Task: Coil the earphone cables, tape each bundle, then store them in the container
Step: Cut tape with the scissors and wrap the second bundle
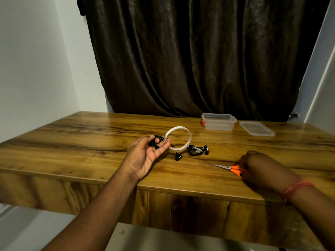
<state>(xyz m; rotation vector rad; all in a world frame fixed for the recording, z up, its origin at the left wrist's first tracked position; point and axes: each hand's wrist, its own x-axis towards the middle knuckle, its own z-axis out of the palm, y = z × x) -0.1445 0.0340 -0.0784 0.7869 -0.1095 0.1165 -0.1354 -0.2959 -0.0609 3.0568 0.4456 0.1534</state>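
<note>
My left hand [145, 156] is palm up over the wooden table [72, 140], fingers curled round a black earphone cable bundle [156, 142], and its fingertips also carry the tape roll [178, 140], which stands upright on edge against them. One earbud [178, 157] dangles just below that grip, right of my palm. Second coiled earphone bundle [197, 150] lies on the table just past the roll, between my two hands. My right hand [257, 165] is knuckles up, fingers closed on the orange handles of the scissors [230, 168], blades pointing toward my left hand. Clear container [218, 122] sits open well beyond both grips, far side of the table, its lid [256, 128] flat just right of it. Red thread band [297, 187] on my right wrist
</note>
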